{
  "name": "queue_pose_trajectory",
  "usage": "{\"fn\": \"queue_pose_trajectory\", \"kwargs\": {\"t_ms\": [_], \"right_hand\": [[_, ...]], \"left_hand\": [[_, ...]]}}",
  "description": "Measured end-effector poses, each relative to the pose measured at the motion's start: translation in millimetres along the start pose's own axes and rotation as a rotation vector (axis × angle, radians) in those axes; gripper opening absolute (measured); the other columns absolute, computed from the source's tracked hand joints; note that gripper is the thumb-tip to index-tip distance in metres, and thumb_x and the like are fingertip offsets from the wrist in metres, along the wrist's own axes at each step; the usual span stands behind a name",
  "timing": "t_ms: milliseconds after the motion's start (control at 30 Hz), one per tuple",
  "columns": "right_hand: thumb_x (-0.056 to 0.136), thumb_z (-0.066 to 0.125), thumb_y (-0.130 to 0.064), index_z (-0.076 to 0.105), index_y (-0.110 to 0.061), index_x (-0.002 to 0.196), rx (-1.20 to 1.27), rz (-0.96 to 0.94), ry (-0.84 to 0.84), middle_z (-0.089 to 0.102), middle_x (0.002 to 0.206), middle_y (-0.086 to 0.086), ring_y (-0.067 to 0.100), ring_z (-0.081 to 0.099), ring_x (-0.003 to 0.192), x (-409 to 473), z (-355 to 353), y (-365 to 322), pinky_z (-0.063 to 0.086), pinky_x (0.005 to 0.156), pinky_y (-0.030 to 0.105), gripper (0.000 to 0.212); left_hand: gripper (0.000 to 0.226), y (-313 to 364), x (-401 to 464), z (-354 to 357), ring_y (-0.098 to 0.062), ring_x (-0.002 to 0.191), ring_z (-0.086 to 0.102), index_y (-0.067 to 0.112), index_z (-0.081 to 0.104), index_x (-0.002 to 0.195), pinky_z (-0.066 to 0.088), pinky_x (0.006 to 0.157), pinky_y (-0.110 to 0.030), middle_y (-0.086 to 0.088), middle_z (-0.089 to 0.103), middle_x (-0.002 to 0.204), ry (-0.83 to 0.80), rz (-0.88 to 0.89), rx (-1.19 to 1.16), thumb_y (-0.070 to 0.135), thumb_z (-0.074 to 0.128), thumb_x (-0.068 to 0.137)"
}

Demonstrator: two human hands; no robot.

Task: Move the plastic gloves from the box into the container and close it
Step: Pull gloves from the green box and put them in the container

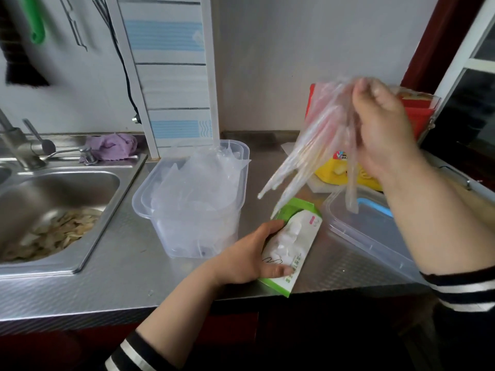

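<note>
Gripping box (290, 245), left hand (249, 257); right hand (380, 124) holds gloves (321, 145)

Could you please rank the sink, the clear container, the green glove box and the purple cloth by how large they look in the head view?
1. Sink, though cut off at the left edge.
2. Container.
3. Glove box, partly covered by the left hand.
4. Cloth, farther back, so its true size is unsure.
</note>
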State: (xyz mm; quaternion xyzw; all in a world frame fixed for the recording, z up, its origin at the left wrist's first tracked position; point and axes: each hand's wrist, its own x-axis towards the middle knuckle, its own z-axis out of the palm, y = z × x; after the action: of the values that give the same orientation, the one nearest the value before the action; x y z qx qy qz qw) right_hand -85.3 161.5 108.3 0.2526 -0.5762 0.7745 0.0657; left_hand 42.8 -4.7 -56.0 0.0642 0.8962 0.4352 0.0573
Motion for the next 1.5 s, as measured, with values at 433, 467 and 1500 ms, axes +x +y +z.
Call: {"fn": "queue_pose_trajectory", "kwargs": {"t_ms": [433, 467, 1500], "right_hand": [[0.079, 0.071, -0.038, 0.069, -0.032, 0.107, 0.014, 0.184, -0.324, 0.068, 0.093, -0.003, 0.02, 0.055, 0.08, -11, -8, 27, 0.043, 0.07, 0.025, 0.029], [0.077, 0.074, -0.045, 0.068, -0.035, 0.11, -0.041, 0.168, -0.311, 0.065, 0.096, -0.002, 0.022, 0.049, 0.08, -11, -11, 27, 0.037, 0.07, 0.027, 0.035], [0.092, 0.06, -0.032, 0.045, -0.019, 0.129, -1.366, -0.111, -0.59, 0.057, 0.129, 0.007, 0.03, 0.054, 0.117, 42, 149, 117, 0.039, 0.084, 0.033, 0.042]], "left_hand": [[0.11, 61, -33, -8, 0.024, 0.118, 0.042, 0.035, 0.017, 0.144, 0.039, 0.091, -0.003, 0.043, 0.038, 0.131, 0.132, 0.162, -0.614, 0.068, 0.078, 0.058], [0.118, 71, -34, -11, 0.018, 0.114, 0.05, 0.025, 0.026, 0.146, 0.043, 0.092, -0.008, 0.036, 0.05, 0.128, 0.175, 0.211, -0.6, 0.082, 0.07, 0.052], [0.066, 11, -38, -156, -0.035, 0.126, 0.035, 0.031, 0.04, 0.143, 0.036, 0.099, -0.044, -0.008, 0.039, 0.142, 0.82, -0.456, 0.894, 0.015, 0.062, 0.083]]}}
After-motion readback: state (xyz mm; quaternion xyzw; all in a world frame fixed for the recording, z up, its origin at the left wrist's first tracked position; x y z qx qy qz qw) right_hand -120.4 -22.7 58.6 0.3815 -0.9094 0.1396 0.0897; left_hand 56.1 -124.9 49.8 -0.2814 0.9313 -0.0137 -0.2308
